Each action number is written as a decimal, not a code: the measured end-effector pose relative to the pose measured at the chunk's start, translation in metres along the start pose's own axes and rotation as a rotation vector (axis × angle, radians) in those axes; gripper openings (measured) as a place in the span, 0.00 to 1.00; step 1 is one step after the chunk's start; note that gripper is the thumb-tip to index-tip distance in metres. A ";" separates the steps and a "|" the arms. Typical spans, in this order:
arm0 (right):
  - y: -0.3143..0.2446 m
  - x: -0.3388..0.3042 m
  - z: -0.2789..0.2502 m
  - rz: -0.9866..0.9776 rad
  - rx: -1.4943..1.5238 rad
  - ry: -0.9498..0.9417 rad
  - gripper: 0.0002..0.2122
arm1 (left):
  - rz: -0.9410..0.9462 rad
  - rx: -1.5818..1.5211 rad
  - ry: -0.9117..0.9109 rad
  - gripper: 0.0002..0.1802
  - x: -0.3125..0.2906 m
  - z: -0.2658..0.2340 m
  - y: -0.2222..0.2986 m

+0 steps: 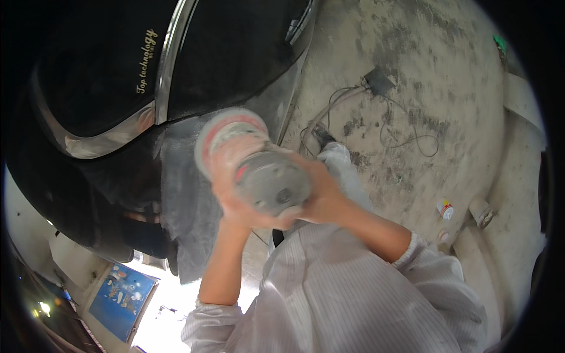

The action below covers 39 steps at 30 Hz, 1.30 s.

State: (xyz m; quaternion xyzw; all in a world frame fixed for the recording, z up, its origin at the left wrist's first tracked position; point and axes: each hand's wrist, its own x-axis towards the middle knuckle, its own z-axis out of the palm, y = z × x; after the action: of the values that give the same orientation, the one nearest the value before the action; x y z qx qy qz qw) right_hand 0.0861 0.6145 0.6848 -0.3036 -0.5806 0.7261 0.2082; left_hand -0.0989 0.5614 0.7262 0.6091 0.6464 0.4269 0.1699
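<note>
And there's the power sander, blurred, its round pad up at the dull grey patch of the black car; contact, you can't tell from here! 2 hands clamped on it: left hand wrapping the left side, right hand gripping the right. Chrome trim runs up the car beyond. Out on the stained floor, a thin cable loops near a dark square piece.
</note>
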 end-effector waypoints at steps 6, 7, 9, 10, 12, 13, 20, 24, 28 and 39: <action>0.010 -0.003 0.005 -0.075 -0.116 0.070 0.44 | 0.022 0.014 -0.052 0.55 0.007 0.001 0.002; 0.013 -0.003 0.001 -0.026 -0.049 0.072 0.44 | 0.026 0.085 -0.108 0.54 0.007 0.008 -0.001; 0.018 -0.001 -0.004 0.067 0.070 0.109 0.45 | 0.018 0.103 -0.109 0.53 0.000 0.012 -0.005; 0.017 -0.003 -0.004 -0.008 0.013 0.062 0.46 | -0.057 0.133 -0.160 0.53 -0.007 0.015 -0.008; 0.011 -0.001 0.011 -0.178 -0.125 0.047 0.50 | -0.120 0.070 -0.086 0.55 -0.037 -0.008 -0.006; 0.006 0.000 0.021 -0.150 -0.263 -0.069 0.52 | -0.100 -0.020 0.066 0.55 -0.052 -0.015 -0.006; -0.036 -0.003 0.079 -0.121 -0.595 -0.460 0.58 | -0.051 0.013 0.579 0.60 -0.130 -0.052 0.001; -0.042 0.003 0.062 -0.134 -0.507 -0.224 0.53 | -0.036 -0.086 0.395 0.58 -0.088 -0.054 -0.005; -0.058 0.009 0.069 -0.083 -0.343 -0.217 0.50 | -0.017 -0.100 0.433 0.55 -0.073 -0.065 0.000; -0.087 -0.055 0.274 -0.115 -1.005 -0.792 0.60 | -0.088 -0.100 1.001 0.52 -0.294 -0.162 0.013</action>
State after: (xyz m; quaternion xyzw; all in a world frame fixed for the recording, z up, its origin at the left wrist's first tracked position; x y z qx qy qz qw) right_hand -0.0652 0.4027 0.8186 -0.0412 -0.8985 0.4102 -0.1510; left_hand -0.1511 0.2301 0.7412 0.2928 0.6526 0.6894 -0.1142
